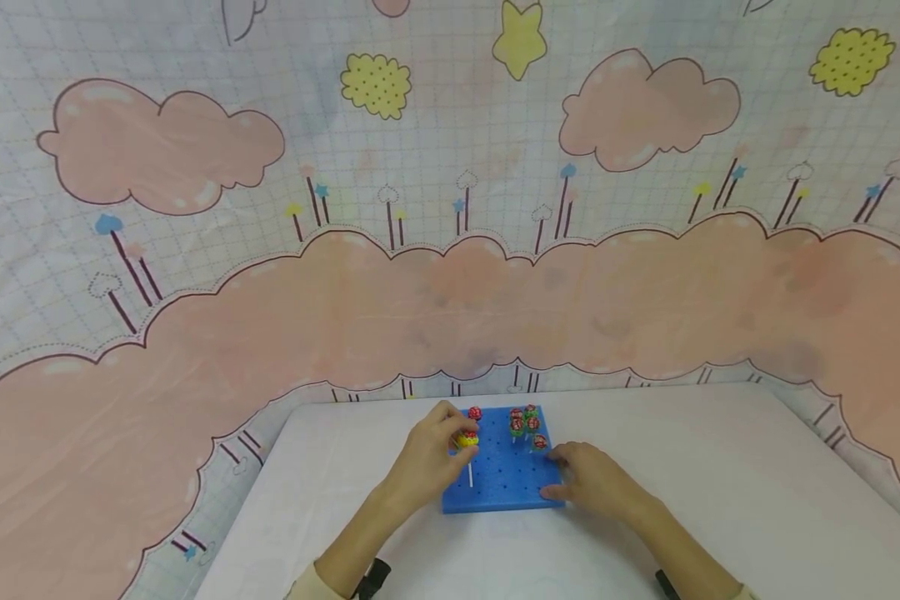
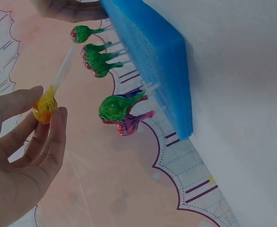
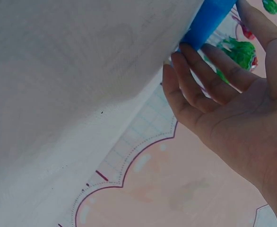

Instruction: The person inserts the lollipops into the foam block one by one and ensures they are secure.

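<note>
Left hand (image 1: 427, 454) lower centre of head view, fingers curled, pinching yellow lollipop (image 1: 467, 439) by its wrapped head between thumb and fingertips. White stick (image 1: 470, 475) pointing down at blue foam block (image 1: 495, 492), tip at or just above its left part; contact not clear. In left wrist view: same lollipop (image 2: 45, 108) at left-centre, gripped by fingers (image 2: 53, 142), stick (image 2: 64, 70) angled up toward block (image 2: 152, 52), still apart from it there.

Right hand (image 1: 588, 483) just right of centre, fingers nearly straight, relaxed, holding nothing, resting against block's right edge near its front corner. Right wrist view: fingers (image 3: 195, 80) at right, tips touching block end (image 3: 207, 19) at top of frame.

Block flat on white table (image 1: 720, 500), bottom centre of head view, top dotted with holes. Standing in it: red lollipop (image 1: 475, 413) at back left, just above left hand; cluster of red-green lollipops (image 1: 525, 423) at back right; one more (image 1: 540, 442) just in front of cluster, near right fingertips. Left wrist view: green ones (image 2: 93, 56) upper left, green-and-red pair (image 2: 119, 113) mid-frame, all with sticks in block.

Behind table: backdrop (image 1: 450, 250) with pink clouds, yellow star, grid pattern, filling upper frame.
</note>
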Demonstrator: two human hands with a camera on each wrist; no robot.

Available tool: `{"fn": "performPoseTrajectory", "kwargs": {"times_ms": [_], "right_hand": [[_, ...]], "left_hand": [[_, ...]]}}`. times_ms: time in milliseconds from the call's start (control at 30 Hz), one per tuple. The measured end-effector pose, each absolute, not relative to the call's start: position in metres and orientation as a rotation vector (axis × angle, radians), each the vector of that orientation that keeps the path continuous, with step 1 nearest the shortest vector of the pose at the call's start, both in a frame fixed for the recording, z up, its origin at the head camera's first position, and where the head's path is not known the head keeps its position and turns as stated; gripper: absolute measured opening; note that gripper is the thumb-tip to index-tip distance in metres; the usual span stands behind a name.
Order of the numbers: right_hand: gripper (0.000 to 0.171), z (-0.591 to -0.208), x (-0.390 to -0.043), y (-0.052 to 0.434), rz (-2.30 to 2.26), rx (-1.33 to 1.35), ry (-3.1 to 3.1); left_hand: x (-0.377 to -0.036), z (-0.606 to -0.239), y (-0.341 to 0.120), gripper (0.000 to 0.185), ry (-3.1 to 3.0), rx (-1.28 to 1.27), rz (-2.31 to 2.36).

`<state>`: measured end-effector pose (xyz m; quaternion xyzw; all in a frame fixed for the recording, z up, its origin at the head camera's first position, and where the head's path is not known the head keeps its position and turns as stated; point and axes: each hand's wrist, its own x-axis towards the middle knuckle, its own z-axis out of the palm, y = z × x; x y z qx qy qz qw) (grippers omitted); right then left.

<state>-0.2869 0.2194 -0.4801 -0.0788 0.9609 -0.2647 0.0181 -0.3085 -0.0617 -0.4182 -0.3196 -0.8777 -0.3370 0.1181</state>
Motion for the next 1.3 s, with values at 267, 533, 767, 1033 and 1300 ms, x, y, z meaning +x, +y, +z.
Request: {"fn": "performPoseTrajectory", "kwargs": {"times_ms": [267,533,767,1033,1300], "right_hand": [[0.059,-0.479,-0.288,0.221,-0.835,-0.235,2.974],[0.058,-0.479,-0.287,0.221,-0.829,-0.249,2.976],[0.058,-0.478,-0.287,0.221,-0.837,-0.253,2.974],[0.059,-0.479,-0.286,0.221,-0.844,-0.262,2.966],[0.059,-0.480,-0.285,0.221,-0.855,-0.281,2.960]], "left_hand": [[-0.317,-0.424,-0.058,0.023,-2.557,-0.899,-0.970],[-0.323,-0.429,-0.052,0.023,-2.573,-0.883,-0.896],[-0.325,-0.433,-0.048,0.023,-2.615,-0.872,-0.814],[-0.328,-0.439,-0.047,0.023,-2.591,-0.850,-0.761],[-0.332,-0.446,-0.045,0.023,-2.557,-0.864,-0.724]]}}
